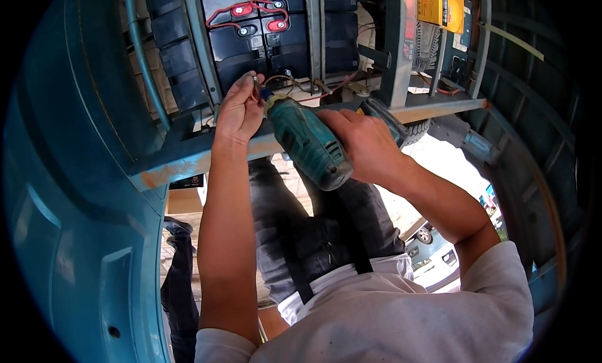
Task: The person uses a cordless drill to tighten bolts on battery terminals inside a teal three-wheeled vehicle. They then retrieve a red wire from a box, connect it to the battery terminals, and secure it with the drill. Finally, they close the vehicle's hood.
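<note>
My right hand (367, 140) is wrapped round a worn teal cordless impact driver (308, 142), whose nose points up and left. Close by the nose, my left hand (239, 112) pinches a cable end (256, 90) with a small shiny metal piece at its tip. Whether the driver's bit touches that piece cannot be made out. Just beyond both hands stands a block of black batteries (235, 47). Red and black terminals on top are joined by red cables (221, 16). A thin brownish wire (280, 78) loops beside the driver's nose.
A rusty-edged blue steel beam (188, 164) crosses in front of me. Upright metal bars (316, 34) frame the batteries. A teal body panel (69, 175) curves along the left. At the upper right are a yellow package (440, 7) and a grey post (396, 62).
</note>
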Tool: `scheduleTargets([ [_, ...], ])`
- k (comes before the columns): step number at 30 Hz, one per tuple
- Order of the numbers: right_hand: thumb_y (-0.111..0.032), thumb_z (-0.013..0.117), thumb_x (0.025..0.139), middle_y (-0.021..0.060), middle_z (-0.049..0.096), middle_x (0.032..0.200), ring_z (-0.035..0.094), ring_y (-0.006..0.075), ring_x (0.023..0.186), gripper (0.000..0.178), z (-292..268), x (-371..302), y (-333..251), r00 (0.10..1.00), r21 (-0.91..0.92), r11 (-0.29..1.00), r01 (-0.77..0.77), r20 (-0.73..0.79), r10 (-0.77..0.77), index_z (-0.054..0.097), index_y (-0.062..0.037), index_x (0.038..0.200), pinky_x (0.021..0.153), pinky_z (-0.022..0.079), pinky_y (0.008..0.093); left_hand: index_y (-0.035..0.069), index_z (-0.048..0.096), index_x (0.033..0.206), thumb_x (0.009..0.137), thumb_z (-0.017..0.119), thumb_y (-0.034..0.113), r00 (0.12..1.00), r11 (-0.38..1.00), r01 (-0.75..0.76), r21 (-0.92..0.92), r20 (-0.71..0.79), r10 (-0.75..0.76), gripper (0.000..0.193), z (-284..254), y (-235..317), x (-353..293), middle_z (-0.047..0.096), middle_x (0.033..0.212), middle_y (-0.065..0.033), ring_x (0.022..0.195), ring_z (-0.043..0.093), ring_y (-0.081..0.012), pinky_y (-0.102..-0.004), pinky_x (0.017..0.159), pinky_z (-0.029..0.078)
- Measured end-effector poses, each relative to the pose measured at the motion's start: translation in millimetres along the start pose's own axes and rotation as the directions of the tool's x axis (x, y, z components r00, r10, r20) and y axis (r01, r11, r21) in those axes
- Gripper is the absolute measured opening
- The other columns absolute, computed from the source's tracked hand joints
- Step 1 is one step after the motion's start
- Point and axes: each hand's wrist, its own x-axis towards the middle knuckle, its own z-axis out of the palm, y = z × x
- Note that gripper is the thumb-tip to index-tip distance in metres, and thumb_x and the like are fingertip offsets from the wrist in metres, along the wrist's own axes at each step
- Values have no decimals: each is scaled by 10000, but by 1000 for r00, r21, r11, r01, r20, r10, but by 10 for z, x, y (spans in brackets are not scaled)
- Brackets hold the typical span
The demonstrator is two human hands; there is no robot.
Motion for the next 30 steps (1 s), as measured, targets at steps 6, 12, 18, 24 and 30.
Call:
scheduleTargets([
  [6,-195,750,706,225,657,977,633,416,892,487,-83,52,1,993,153,983,-105,64,96,591,-31,1136,751,516,423,76,654,1091,932,575,55,996,993,-80,91,-25,82,179,-28,-116,43,682,1059,-61,833,602,-121,-281,770,477],
  [12,-211,736,711,216,656,988,639,401,895,491,-96,71,67,992,64,995,-82,98,76,586,-35,1144,747,515,438,98,637,1145,926,559,28,995,977,-40,209,-84,58,243,53,-151,-31,664,1105,-52,901,581,-130,-308,802,475],
  [18,-247,707,720,192,647,944,637,391,839,514,12,112,205,983,-149,989,-26,175,53,569,-46,1174,700,506,470,116,637,1155,930,538,29,947,915,126,383,-321,4,261,223,-135,-85,629,998,1,891,549,-109,-292,777,474],
  [24,-266,702,728,203,641,912,634,399,826,516,112,202,237,976,-176,984,-15,209,53,568,-41,1173,697,506,474,4,610,1150,855,506,-104,911,865,-15,501,-349,218,331,189,-248,15,615,1015,-56,877,596,-145,-280,731,508],
  [30,-142,654,712,217,643,805,640,418,802,284,71,319,143,986,-112,994,-2,165,20,563,-6,943,692,501,503,-12,591,1002,822,588,-80,839,821,-94,564,-398,370,193,13,-308,187,644,927,-86,751,616,-158,-274,645,496],
])
